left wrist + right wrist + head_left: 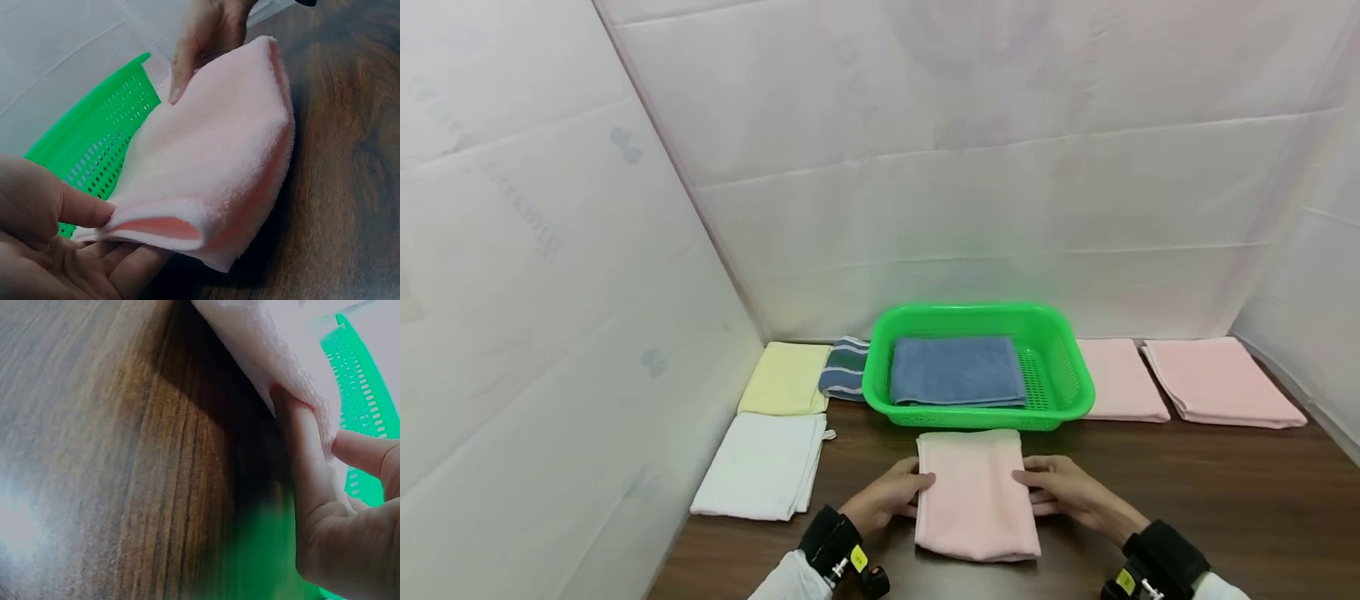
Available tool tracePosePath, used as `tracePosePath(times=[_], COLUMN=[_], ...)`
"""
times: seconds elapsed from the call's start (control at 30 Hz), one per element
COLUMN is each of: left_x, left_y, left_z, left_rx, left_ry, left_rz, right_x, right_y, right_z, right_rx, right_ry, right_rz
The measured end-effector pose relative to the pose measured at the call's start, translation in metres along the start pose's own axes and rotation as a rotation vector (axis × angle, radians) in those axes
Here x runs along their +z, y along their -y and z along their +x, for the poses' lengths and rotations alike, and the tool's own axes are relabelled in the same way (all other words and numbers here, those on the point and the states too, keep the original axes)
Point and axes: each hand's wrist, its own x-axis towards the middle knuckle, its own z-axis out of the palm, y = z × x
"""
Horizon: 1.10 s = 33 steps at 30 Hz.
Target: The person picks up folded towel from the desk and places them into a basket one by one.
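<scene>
A folded pink towel (pixel 976 500) is held between both hands, in front of the green basket (pixel 1078 392). My left hand (pixel 891 493) pinches its left edge, thumb on top and fingers beneath; the left wrist view shows the folded layers gaping beside that thumb. On the opposite edge my right hand (pixel 1071 492) pinches the towel the same way. In the right wrist view the towel (pixel 275 344) slants above the wooden table, with a dark shadow under it. A folded blue towel (pixel 957 371) lies inside the basket, toward its left side.
Left of the basket lie a yellow towel (pixel 786 379), a striped towel (pixel 846 369) and a white towel (pixel 760 467). Two more folded pink towels, a nearer one (pixel 1122 379) and a farther one (pixel 1221 382), lie to the right. White sheeting (pixel 962 167) walls the table (pixel 1225 483) behind and at the sides.
</scene>
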Motion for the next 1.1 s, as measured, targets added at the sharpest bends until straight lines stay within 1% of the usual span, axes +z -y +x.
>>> tracePosePath(times=[0.13,0.23,0.33,0.53,0.6,0.67,0.73,0.83,0.97,1.1], left_x=[-0.003,-0.006,-0.010,-0.016,-0.017,-0.019,-0.022,-0.026,-0.028,-0.027], left_y=[-0.003,-0.013,-0.027,-0.063,-0.076,-0.089,-0.102,-0.121,-0.143,-0.154], left_z=[-0.005,-0.012,-0.021,-0.040,-0.043,-0.044,-0.040,-0.027,-0.003,0.025], left_rx=[0.031,0.048,0.071,0.132,0.148,0.161,0.167,0.173,0.141,0.083], left_ry=[0.007,0.034,0.089,0.210,0.235,0.241,0.228,0.184,0.123,0.076], left_rz=[-0.010,-0.034,-0.049,-0.063,-0.065,-0.062,-0.051,0.000,0.065,0.095], right_x=[-0.002,-0.008,-0.013,-0.024,-0.028,-0.033,-0.038,-0.045,-0.053,-0.057], right_y=[0.006,0.013,0.024,0.051,0.062,0.074,0.086,0.105,0.124,0.135], right_z=[-0.007,-0.017,-0.030,-0.055,-0.061,-0.064,-0.065,-0.057,-0.042,-0.022], right_rx=[-0.044,-0.071,-0.095,-0.142,-0.151,-0.165,-0.182,-0.201,-0.209,-0.188], right_ry=[-0.005,0.014,0.045,0.111,0.106,0.074,0.026,-0.051,-0.134,-0.194], right_rz=[0.006,0.016,0.027,0.063,0.050,0.025,-0.009,-0.040,-0.115,-0.249])
